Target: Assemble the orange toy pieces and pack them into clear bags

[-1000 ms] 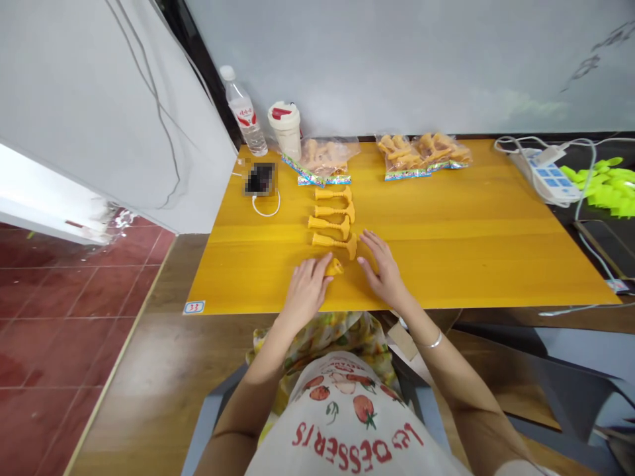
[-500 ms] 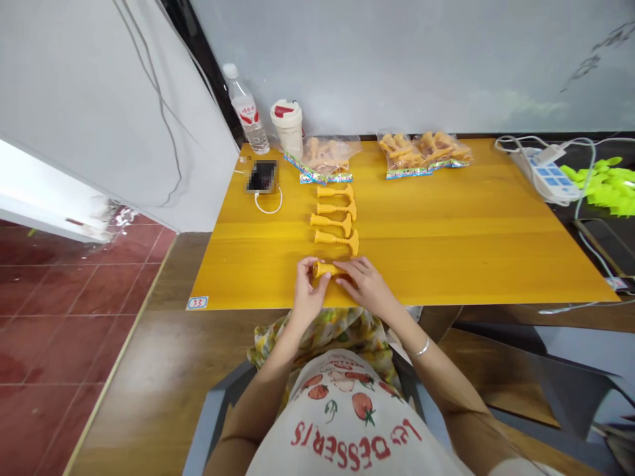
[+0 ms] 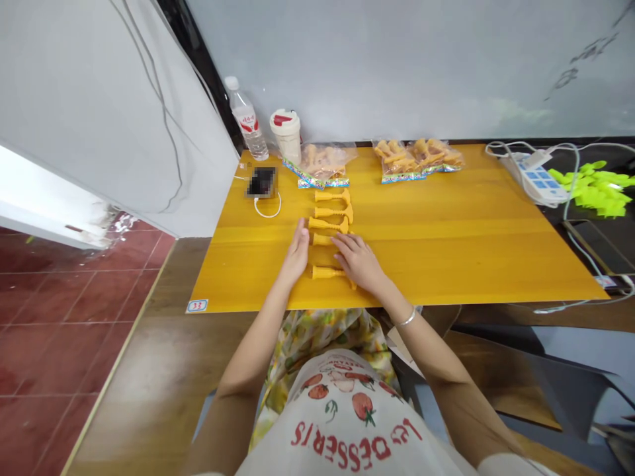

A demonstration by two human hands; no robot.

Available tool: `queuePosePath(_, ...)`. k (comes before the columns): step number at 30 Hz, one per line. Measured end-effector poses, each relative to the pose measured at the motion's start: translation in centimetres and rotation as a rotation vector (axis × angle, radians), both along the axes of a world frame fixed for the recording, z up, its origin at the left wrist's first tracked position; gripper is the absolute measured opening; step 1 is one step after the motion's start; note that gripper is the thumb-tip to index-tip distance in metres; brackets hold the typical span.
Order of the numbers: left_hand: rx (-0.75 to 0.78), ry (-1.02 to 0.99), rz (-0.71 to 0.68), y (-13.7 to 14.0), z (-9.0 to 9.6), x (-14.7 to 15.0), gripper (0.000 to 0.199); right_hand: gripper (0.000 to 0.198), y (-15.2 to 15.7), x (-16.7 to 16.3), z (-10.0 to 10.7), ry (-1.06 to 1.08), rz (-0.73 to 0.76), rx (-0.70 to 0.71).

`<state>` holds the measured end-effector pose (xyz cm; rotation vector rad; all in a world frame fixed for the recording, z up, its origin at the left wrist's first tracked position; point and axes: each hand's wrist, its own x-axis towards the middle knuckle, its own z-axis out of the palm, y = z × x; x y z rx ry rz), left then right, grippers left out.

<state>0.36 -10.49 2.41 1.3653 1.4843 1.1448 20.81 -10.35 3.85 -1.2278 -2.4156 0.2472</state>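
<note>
Yellow plastic hammers lay in a column left of the bench's centre, the nearest hammer by the front edge. Half a second earlier both hands were at that one; now the left hand was beside the handle ends, its grip loose, fingers straight, empty. The right hand covered the fourth hammer's head; whether its grip held it, I couldn't tell. Bottle and cup stood near the back left corner; red tiles showed beyond the left edge.
</note>
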Motion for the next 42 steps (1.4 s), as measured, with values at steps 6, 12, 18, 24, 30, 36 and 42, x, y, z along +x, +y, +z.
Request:
queuePosePath(6, -0.024, -0.061, -0.038, 0.5, 0.0, 0.9, 0.076, 0.044, -1.7, -0.5, -0.8, -0.083, -0.003, 0.011)
queuePosePath(12, -0.034, -0.144, -0.016, -1.4, 0.7, 2.2, 0.078, 0.043, -3.6, -0.3, -0.9, -0.112, -0.005, 0.006)
queuePosePath(18, -0.024, -0.159, -0.007, -1.1, 0.3, 2.1, 0.074, 0.042, -1.3, 0.4, 0.4, -0.029, -0.003, -0.003)
queuePosePath(24, 0.135, 0.176, -0.011, 1.9, -0.1, 0.7, 0.05, 0.041, 7.7, 1.3, 2.1, -0.084, -0.208, -0.03)
queuePosePath(30, 0.133, 0.473, -0.084, 4.1, 0.6, 0.2, 0.031, 0.029, 11.7, -1.3, 1.3, -0.25, -0.223, -0.053)
queuePosePath(36, 0.119, 0.447, -0.121, 4.3, 0.4, -0.4, 0.025, 0.028, 12.4, -2.0, 0.9, -0.222, -0.282, -0.068)
queuePosePath(42, 0.121, 0.355, -0.146, 4.6, -0.4, -0.6, 0.023, 0.03, 12.8, -1.8, 0.6, -0.162, -0.329, -0.122)
